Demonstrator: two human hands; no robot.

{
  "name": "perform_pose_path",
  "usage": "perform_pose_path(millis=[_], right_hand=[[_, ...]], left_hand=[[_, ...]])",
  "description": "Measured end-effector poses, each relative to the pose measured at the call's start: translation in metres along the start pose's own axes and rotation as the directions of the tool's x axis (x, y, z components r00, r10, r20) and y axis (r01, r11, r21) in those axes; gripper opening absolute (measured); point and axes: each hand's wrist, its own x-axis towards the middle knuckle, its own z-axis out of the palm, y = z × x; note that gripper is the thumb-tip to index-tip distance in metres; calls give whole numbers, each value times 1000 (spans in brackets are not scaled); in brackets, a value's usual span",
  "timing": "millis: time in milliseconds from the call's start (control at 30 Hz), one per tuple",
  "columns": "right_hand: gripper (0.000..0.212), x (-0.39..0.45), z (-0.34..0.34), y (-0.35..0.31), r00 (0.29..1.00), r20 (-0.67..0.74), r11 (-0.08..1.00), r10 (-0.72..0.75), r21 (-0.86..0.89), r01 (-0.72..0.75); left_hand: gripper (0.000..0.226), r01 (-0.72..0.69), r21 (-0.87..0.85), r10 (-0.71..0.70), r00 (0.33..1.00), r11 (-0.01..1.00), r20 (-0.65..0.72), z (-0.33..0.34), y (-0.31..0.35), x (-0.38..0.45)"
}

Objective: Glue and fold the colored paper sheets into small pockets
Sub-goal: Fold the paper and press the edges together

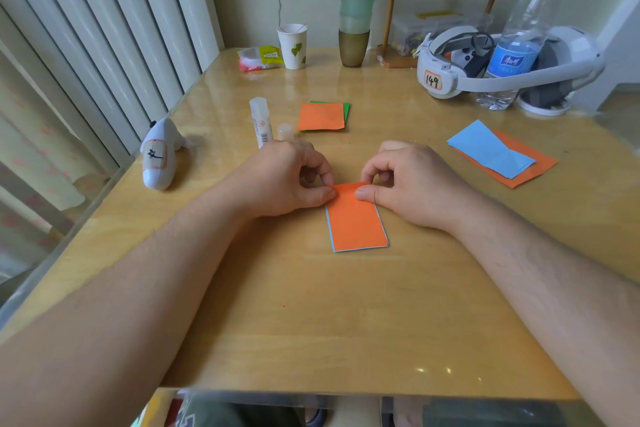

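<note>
Lying near the middle of the glossy wooden tabletop [311,315] is the orange paper strip backed with blue [356,222]; the left hand [280,177] and right hand [412,184] are both pinching its far end, fingers curled on its corners.

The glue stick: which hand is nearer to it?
Left. The left hand lies just in front of the glue stick; the right hand is farther right, across the orange paper.

wooden table [346,322], glue stick [259,123], paper sheets [356,222]
</note>
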Motion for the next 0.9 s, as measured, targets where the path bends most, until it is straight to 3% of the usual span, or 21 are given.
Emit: perform_pose_path(millis=[900], right_hand=[[15, 4, 6, -2, 996, -53, 997, 67, -35, -69]], left_hand=[[13, -27, 70, 32, 997, 997, -70, 3, -5, 4]])
